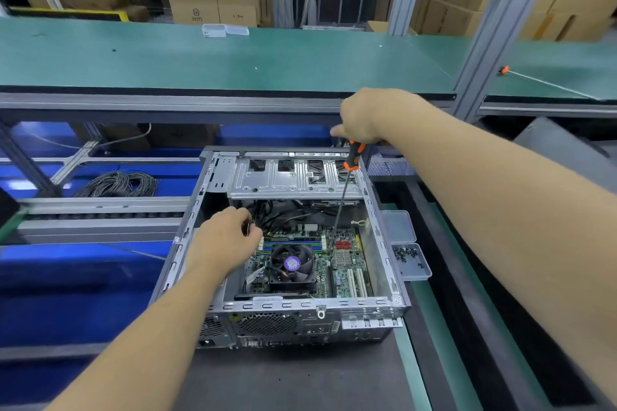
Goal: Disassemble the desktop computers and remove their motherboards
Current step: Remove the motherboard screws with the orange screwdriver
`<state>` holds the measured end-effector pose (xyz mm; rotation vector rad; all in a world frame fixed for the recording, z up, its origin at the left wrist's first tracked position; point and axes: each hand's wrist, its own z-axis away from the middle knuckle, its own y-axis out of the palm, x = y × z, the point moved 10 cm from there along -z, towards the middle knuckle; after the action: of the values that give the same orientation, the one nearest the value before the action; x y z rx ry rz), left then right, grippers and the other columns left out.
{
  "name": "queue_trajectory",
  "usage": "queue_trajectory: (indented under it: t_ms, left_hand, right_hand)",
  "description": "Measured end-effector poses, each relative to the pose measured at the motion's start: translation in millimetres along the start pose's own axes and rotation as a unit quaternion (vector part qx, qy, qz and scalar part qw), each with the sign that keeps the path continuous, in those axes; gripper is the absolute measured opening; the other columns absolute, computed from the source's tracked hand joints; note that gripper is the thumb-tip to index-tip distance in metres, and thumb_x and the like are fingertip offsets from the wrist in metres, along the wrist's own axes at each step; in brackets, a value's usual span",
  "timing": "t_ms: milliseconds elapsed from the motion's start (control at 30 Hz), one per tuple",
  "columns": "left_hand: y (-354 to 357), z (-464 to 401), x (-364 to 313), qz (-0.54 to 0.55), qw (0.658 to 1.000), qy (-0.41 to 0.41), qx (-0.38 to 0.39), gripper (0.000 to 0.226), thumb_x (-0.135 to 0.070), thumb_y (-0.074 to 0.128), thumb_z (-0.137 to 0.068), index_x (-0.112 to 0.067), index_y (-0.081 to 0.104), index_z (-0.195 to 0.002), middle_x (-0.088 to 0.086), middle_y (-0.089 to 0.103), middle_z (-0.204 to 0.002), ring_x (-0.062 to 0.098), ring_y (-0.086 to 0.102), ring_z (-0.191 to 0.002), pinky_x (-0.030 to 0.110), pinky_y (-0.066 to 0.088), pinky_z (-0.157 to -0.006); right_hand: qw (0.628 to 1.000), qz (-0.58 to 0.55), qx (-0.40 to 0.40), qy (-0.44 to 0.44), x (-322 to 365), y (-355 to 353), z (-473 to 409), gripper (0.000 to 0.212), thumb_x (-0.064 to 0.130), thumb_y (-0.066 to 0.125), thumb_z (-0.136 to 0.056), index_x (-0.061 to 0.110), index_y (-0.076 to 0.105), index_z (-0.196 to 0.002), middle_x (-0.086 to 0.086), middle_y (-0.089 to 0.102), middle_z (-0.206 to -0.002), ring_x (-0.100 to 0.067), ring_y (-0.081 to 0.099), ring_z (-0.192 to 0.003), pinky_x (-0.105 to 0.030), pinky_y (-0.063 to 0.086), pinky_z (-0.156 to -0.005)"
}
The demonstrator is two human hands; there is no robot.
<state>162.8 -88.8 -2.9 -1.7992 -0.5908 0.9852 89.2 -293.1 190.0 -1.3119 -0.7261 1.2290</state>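
An open desktop computer case [384, 237] lies on the dark belt, its cover off. Inside sits the green motherboard [340, 272] with a black CPU fan [292, 265] and a silver drive cage [293, 178] at the far end. My right hand [367, 117] is above the far right corner, shut on an orange-and-black screwdriver [352, 160] whose long shaft points down to the board's upper right area. My left hand [225, 240] reaches into the case's left side, fingers pinched at the black cables [290, 213]; what they pinch is hidden.
A clear plastic tray [414, 272] with several dark screws sits against the case's right wall. A green bench shelf [233, 57] runs across behind, carrying a small clear box [223, 31]. A coil of grey cable [120, 184] lies at left. Another orange tool [503, 70] lies far right.
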Motion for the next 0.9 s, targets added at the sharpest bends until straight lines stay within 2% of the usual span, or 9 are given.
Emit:
queue_trajectory:
  t_ms: [100, 200, 300, 400, 467, 600, 667, 767, 900]
  left_hand:
    - [0, -1, 0, 0.002, 1.0, 0.002, -0.003, 0.019, -0.04, 0.048, -0.087, -0.025, 0.058, -0.081, -0.009, 0.055, -0.077, 0.009, 0.054, -0.07, 0.029, 0.047, -0.057]
    - [-1, 0, -1, -0.001, 1.0, 0.003, -0.007, 0.019, -0.039, 0.049, -0.087, -0.024, 0.058, -0.081, -0.008, 0.054, -0.077, 0.01, 0.054, -0.07, 0.03, 0.048, -0.058]
    - [-1, 0, 0, 0.0, 1.0, 0.0, -0.009, 0.019, -0.039, 0.048, -0.088, -0.025, 0.059, -0.083, -0.009, 0.054, -0.078, 0.01, 0.054, -0.07, 0.03, 0.049, -0.059]
    - [-1, 0, 0, 0.003, 1.0, 0.001, -0.009, 0.019, -0.04, 0.048, -0.088, -0.026, 0.059, -0.084, -0.01, 0.053, -0.079, 0.01, 0.054, -0.071, 0.03, 0.047, -0.059]
    - [-1, 0, -1, 0.002, 1.0, 0.002, -0.009, 0.019, -0.04, 0.047, -0.089, -0.026, 0.059, -0.084, -0.01, 0.053, -0.078, 0.009, 0.053, -0.071, 0.029, 0.046, -0.058]
    - [-1, 0, 0, 0.002, 1.0, 0.002, -0.006, 0.019, -0.04, 0.047, -0.088, -0.025, 0.059, -0.085, -0.01, 0.053, -0.079, 0.008, 0.053, -0.072, 0.029, 0.045, -0.058]
    - [-1, 0, 0, 0.003, 1.0, 0.001, -0.004, 0.02, -0.04, 0.047, -0.089, -0.025, 0.059, -0.086, -0.01, 0.053, -0.08, 0.009, 0.053, -0.072, 0.029, 0.046, -0.059]
    - [-1, 0, -1, 0.005, 1.0, 0.0, -0.003, 0.02, -0.04, 0.046, -0.089, -0.025, 0.059, -0.085, -0.009, 0.053, -0.079, 0.009, 0.053, -0.071, 0.03, 0.048, -0.06]
    - [-2, 1, -2, 0.003, 1.0, 0.002, -0.003, 0.019, -0.038, 0.046, -0.089, -0.024, 0.059, -0.085, -0.009, 0.053, -0.08, 0.01, 0.054, -0.071, 0.031, 0.049, -0.061]
  right_hand:
    - [0.991, -0.097, -0.009, -0.089, 14, -2, 2, 0.014, 0.032, 0.066, -0.091, 0.021, 0.061, -0.099, -0.001, 0.061, -0.095, -0.026, 0.061, -0.085, -0.041, 0.055, -0.078]
    - [0.99, -0.123, 0.039, -0.051, 10, 6, 5, 0.033, 0.049, 0.063, -0.092, 0.023, 0.054, -0.11, -0.008, 0.062, -0.1, -0.026, 0.064, -0.076, -0.04, 0.056, -0.065]
    - [1.0, 0.024, -0.008, 0.002, -1, 0, 2, 0.034, 0.045, 0.043, -0.104, 0.016, 0.058, -0.094, -0.01, 0.063, -0.096, -0.027, 0.057, -0.072, -0.034, 0.048, -0.065]
    - [0.994, -0.065, -0.035, -0.083, 16, -6, 4, 0.013, 0.032, 0.059, -0.095, 0.019, 0.062, -0.095, -0.002, 0.063, -0.099, -0.021, 0.057, -0.077, -0.036, 0.051, -0.075]
    - [0.988, -0.115, 0.011, -0.105, 22, -1, 7, 0.018, 0.028, 0.067, -0.09, 0.023, 0.058, -0.105, -0.002, 0.061, -0.099, -0.026, 0.064, -0.085, -0.043, 0.056, -0.078]
    - [0.998, -0.056, 0.007, 0.012, 1, 1, 1, 0.044, 0.052, 0.045, -0.101, 0.01, 0.052, -0.088, -0.008, 0.058, -0.08, -0.025, 0.058, -0.058, -0.035, 0.044, -0.052]
    - [1.0, -0.017, -0.019, -0.002, 2, -3, -1, 0.043, 0.043, 0.043, -0.104, 0.009, 0.056, -0.081, -0.006, 0.057, -0.074, -0.022, 0.055, -0.057, -0.031, 0.041, -0.053]
    - [0.989, -0.111, 0.004, -0.1, 15, -2, 0, 0.012, 0.03, 0.065, -0.093, 0.021, 0.064, -0.1, 0.0, 0.064, -0.092, -0.026, 0.064, -0.084, -0.039, 0.054, -0.076]
    - [0.976, -0.207, 0.043, -0.044, 3, 10, -1, 0.035, 0.052, 0.061, -0.093, 0.019, 0.057, -0.103, -0.008, 0.063, -0.091, -0.026, 0.068, -0.067, -0.04, 0.061, -0.065]
